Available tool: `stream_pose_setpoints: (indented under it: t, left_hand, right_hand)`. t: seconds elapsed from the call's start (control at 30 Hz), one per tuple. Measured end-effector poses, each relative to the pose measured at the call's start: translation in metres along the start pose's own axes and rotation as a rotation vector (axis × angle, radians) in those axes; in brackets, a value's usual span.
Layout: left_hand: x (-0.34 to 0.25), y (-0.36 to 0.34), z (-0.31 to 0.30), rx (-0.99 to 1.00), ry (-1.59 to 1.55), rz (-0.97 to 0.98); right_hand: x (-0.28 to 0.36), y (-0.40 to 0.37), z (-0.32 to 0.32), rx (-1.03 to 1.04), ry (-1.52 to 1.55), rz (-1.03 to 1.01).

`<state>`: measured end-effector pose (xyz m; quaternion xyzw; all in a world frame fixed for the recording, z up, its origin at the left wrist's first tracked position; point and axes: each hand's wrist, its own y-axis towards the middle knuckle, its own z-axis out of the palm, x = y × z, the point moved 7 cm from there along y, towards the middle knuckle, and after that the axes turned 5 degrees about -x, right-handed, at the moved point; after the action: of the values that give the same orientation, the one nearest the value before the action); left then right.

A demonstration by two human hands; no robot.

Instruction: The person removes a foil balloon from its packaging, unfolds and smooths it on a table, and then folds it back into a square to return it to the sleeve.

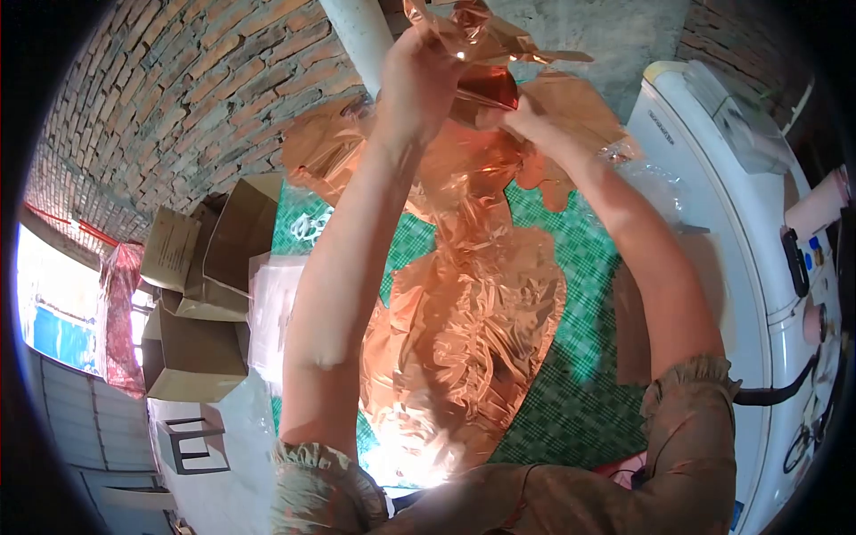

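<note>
A large crinkled sheet of shiny copper-coloured foil (464, 330) lies spread over a table with a green checked cover (580, 348). It narrows in the middle and widens again towards the far end. Both my arms reach to that far end. My left hand (417, 89) is raised and closed on a gathered part of the foil, its fingertips partly hidden. Lower and to the right, my right hand (524, 120) pinches the same foil. Between the hands a fold of it shines a deeper red-orange. Its outer edge has rounded lobes near my right forearm.
Open cardboard boxes (201, 348) stand at the left, beside clear plastic sheets (278, 308). White string (309, 226) lies near my left forearm. Clear plastic wrap (655, 192) sits at the far right, before a white fridge (713, 196). Behind is a brick wall (205, 80).
</note>
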<state>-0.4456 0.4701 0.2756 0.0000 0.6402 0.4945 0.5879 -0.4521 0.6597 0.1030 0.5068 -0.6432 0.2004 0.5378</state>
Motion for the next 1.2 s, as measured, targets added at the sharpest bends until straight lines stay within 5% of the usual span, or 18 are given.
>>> stream_pose_setpoints:
  t: [0.07,0.2,0.27,0.4,0.47,0.57,0.67,0.77,0.87,1.0,1.07,1.17,1.2]
  left_hand:
    - [-0.004,0.003,0.001,0.033,0.010,0.050]
    - [0.005,0.015,-0.006,0.005,-0.228,0.043]
    - [-0.005,0.021,0.003,-0.011,-0.581,-0.127]
    - [-0.015,0.019,-0.026,-0.084,-0.396,-0.091]
    - [-0.026,0.009,-0.047,-0.118,-0.223,-0.039]
    - [-0.034,-0.008,-0.097,-0.253,-0.237,0.020]
    - [-0.047,-0.030,-0.148,-0.514,-0.249,-0.040]
    - [-0.047,-0.042,-0.182,-0.413,-0.281,-0.097]
    - [-0.057,-0.056,-0.174,-0.237,-0.318,-0.145]
    - [-0.068,-0.061,-0.161,-0.188,-0.130,-0.137]
    - [-0.088,-0.063,-0.120,-0.202,0.173,-0.127]
    - [-0.107,-0.068,-0.109,-0.240,0.521,-0.105]
    - [-0.121,-0.067,-0.102,-0.222,0.627,-0.010]
  right_hand:
    - [0.002,0.009,0.004,0.007,0.437,-0.070]
    - [0.014,-0.002,-0.007,-0.125,0.572,0.191]
    - [0.023,-0.001,-0.020,-0.255,0.559,0.316]
    - [-0.018,0.045,-0.084,-0.474,0.092,0.419]
    - [-0.025,0.050,-0.126,-0.421,-0.136,0.113]
    - [-0.048,0.066,-0.168,-0.636,-0.644,0.018]
    - [-0.060,0.068,-0.189,-0.693,-0.729,-0.020]
    - [-0.064,0.070,-0.185,-0.589,-0.430,0.173]
    - [-0.084,0.099,-0.180,-0.509,-0.535,0.262]
    - [-0.051,0.085,-0.147,-0.539,-0.965,0.133]
    - [0.022,0.052,-0.123,-0.417,-1.013,0.021]
    - [0.064,0.038,-0.093,-0.363,-0.739,-0.347]
    - [0.100,0.014,-0.080,-0.223,-0.525,-0.316]
